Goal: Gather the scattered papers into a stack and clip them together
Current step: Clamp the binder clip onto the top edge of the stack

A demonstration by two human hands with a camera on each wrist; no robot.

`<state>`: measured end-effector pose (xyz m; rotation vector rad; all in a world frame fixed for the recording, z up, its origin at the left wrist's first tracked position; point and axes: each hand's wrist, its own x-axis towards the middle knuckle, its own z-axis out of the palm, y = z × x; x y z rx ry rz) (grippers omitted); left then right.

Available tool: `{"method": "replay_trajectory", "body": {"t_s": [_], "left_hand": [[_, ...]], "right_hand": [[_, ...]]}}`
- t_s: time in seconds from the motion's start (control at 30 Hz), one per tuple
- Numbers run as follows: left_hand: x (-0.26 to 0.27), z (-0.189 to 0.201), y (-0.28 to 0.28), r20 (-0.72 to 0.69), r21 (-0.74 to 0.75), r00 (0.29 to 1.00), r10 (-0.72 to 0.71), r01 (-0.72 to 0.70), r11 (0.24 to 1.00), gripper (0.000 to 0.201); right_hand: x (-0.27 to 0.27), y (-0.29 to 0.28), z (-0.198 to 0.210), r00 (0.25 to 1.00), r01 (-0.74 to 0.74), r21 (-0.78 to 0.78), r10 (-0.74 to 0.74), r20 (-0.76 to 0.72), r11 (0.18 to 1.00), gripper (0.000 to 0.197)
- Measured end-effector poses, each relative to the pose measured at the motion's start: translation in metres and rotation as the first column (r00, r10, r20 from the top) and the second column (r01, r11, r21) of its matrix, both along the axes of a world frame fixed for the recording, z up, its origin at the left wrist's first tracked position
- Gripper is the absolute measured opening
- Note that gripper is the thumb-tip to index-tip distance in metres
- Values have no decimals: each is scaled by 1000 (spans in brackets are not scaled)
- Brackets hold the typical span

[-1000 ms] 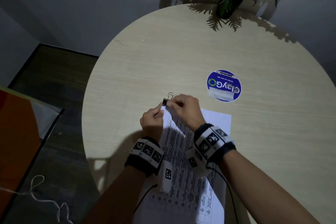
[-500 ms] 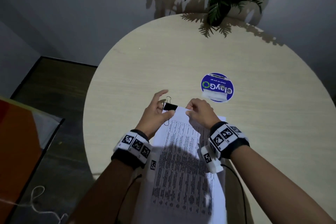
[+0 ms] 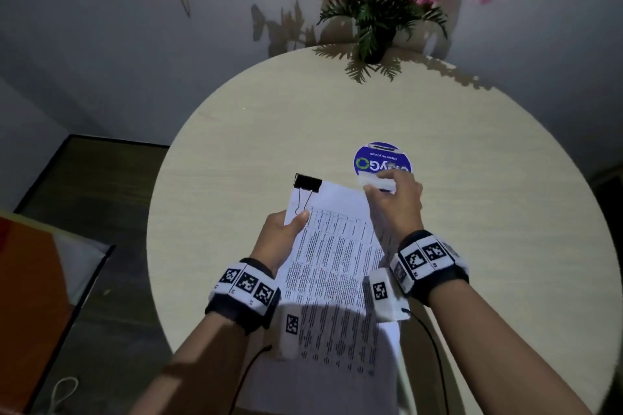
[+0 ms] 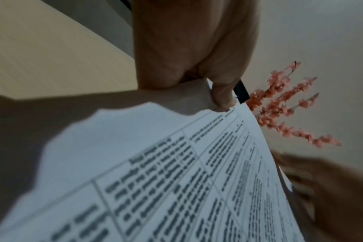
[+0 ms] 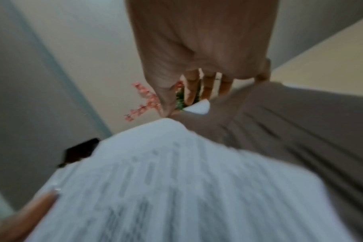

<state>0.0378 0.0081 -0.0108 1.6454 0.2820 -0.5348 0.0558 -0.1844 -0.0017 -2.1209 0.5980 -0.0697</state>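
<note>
1. Nearest: both forearms with marker-tagged wristbands (image 3: 244,288), cables trailing toward the near edge.
2. Surface: round, pale wood-grain table (image 3: 505,212), dimly lit, hard shadows. Dark floor (image 3: 101,195) at left, an orange panel (image 3: 27,296) at the near left.
3. Papers (image 3: 337,263): one printed stack, tables of text face up, lifted off the table and running from the near edge outward.
4. Left hand (image 3: 281,236): grasping the papers at the left edge, thumb on top beside the clip's wire loop, other fingers underneath; confirmed in the left wrist view (image 4: 197,49).
5. Clip (image 3: 307,183): black binder clip, clamped on the far left corner of the papers, just beyond the left thumb, one wire handle folded flat onto the top sheet.
6. Right hand (image 3: 397,199): at the far right corner of the papers, fingers loosely spread and relaxed, thumb tip at the paper edge (image 5: 197,41); contact with the sheet cannot be confirmed.
7. Beyond the right hand: round blue sticker (image 3: 377,158) on the table, partly covered by the fingers.
8. Far edge: plant (image 3: 374,20) with green fronds and pink blossoms, against a grey wall (image 3: 135,44).
</note>
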Motion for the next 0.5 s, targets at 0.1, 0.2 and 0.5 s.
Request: {"method": "replay_trajectory", "body": {"t_s": [0.1, 0.2, 0.5], "left_hand": [[19, 10, 1, 3, -42, 999, 40, -40, 998, 38], [48, 27, -2, 29, -86, 990, 139, -136, 987, 45], [133, 20, -13, -62, 76, 996, 66, -61, 995, 51]], "right_hand": [[-15, -13, -2, 988, 151, 326, -128, -91, 933, 49], [-29, -21, -11, 980, 148, 491, -58, -193, 859, 38], [30, -42, -7, 983, 180, 524, -174, -61, 833, 21]]}}
